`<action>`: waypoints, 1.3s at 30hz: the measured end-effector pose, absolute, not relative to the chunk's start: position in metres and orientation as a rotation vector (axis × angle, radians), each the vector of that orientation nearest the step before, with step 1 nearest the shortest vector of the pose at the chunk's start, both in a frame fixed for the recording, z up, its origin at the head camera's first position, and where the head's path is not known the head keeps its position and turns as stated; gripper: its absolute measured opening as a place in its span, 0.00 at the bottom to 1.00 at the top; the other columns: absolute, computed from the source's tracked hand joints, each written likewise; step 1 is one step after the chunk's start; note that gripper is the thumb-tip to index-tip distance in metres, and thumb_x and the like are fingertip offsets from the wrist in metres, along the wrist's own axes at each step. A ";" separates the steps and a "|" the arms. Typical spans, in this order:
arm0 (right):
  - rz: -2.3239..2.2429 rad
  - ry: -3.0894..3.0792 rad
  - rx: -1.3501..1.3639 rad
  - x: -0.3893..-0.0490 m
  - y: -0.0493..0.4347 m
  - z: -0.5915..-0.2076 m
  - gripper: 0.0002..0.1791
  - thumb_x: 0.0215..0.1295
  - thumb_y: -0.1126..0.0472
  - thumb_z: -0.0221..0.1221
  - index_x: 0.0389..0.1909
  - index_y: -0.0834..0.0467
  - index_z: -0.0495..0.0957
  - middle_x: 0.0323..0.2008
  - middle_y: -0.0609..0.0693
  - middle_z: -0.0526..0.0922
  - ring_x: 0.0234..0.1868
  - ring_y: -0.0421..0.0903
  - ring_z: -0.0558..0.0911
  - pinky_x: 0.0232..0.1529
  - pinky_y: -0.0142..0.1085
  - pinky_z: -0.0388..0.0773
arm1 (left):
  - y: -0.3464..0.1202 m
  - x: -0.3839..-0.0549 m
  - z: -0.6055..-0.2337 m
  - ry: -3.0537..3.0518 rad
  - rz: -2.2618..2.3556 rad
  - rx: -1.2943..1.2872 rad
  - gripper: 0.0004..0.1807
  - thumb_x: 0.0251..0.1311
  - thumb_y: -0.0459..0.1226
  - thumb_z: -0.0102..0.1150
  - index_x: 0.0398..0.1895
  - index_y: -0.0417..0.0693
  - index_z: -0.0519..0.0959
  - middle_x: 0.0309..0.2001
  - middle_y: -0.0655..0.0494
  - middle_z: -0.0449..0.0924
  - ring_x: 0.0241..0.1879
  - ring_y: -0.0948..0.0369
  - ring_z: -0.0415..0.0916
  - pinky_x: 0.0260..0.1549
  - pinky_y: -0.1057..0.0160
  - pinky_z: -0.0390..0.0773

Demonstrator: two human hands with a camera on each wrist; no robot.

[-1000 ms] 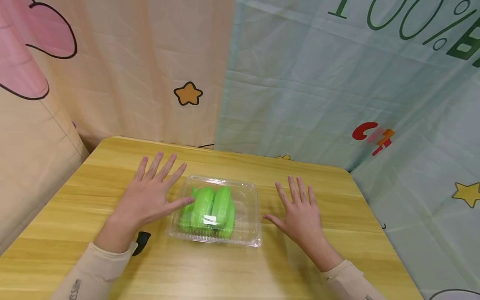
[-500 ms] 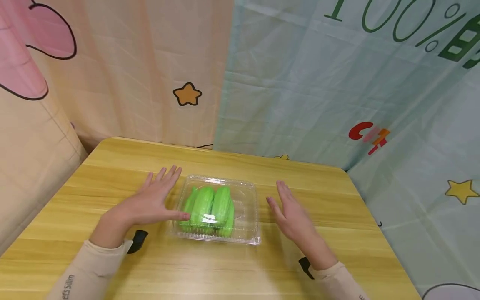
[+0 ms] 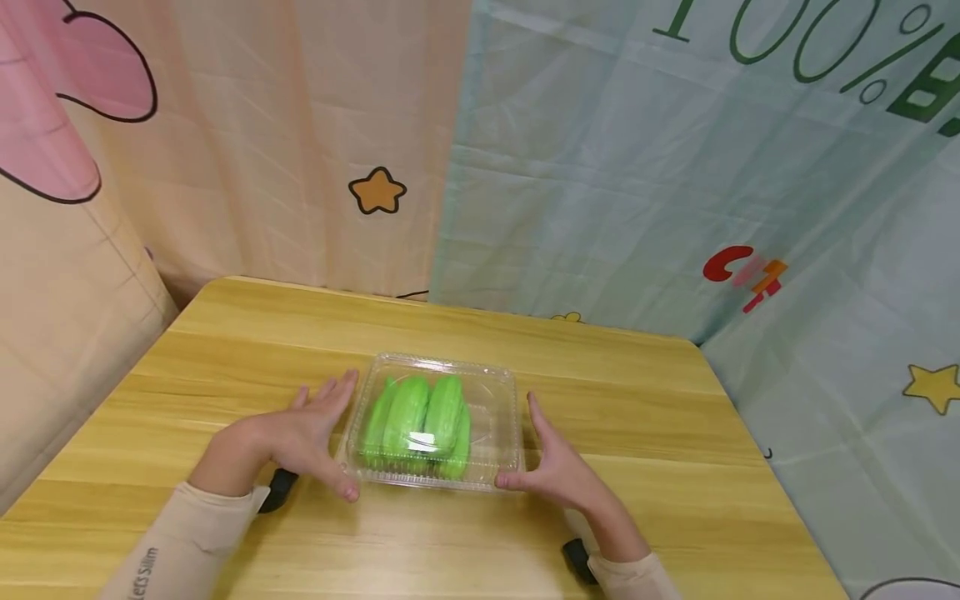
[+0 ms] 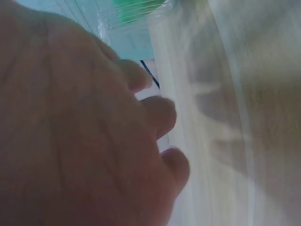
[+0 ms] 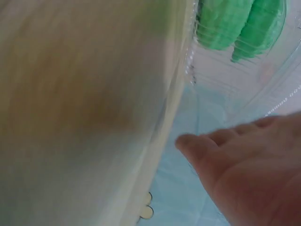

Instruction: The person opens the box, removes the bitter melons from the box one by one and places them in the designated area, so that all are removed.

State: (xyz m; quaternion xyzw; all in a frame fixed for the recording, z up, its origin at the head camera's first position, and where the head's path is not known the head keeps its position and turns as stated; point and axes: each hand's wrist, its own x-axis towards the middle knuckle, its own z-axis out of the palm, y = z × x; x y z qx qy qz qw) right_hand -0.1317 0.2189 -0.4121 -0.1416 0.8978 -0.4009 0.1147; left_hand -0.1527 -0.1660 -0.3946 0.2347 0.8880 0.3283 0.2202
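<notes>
In the head view, a clear plastic clamshell box (image 3: 491, 417) sits on the table with its lid down. Several bright green cucumbers (image 3: 407, 412) lie inside, towards its left. At the box's left side is my left hand (image 3: 300, 437), thumb stretched towards the near corner and fingers extended along the side. My right hand (image 3: 562, 471) is at the opposite side, its thumb right at the near right corner and its index finger pointing away. The left wrist view shows the back of the left hand (image 4: 84, 122) close up. In the right wrist view, cucumbers (image 5: 225, 23) show through the plastic.
The wooden table (image 3: 420, 550) has a rounded far edge close to a printed curtain (image 3: 585, 183). More fabric hangs along both sides. Dark strap ends (image 3: 577, 560) stick out below both wrists.
Both hands have come down and inward to the box's two sides, turning from palms-down spread to thumbs towards the near edge. The box has stayed in place.
</notes>
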 end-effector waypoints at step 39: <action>-1.154 2.480 -0.460 -0.130 0.215 -0.422 0.71 0.61 0.37 0.67 0.75 0.42 0.12 0.78 0.54 0.23 0.77 0.55 0.40 0.73 0.52 0.45 | -0.152 -0.150 -0.424 2.568 0.967 0.691 0.69 0.59 0.66 0.61 0.79 0.43 0.24 0.79 0.41 0.23 0.76 0.39 0.24 0.67 0.34 0.24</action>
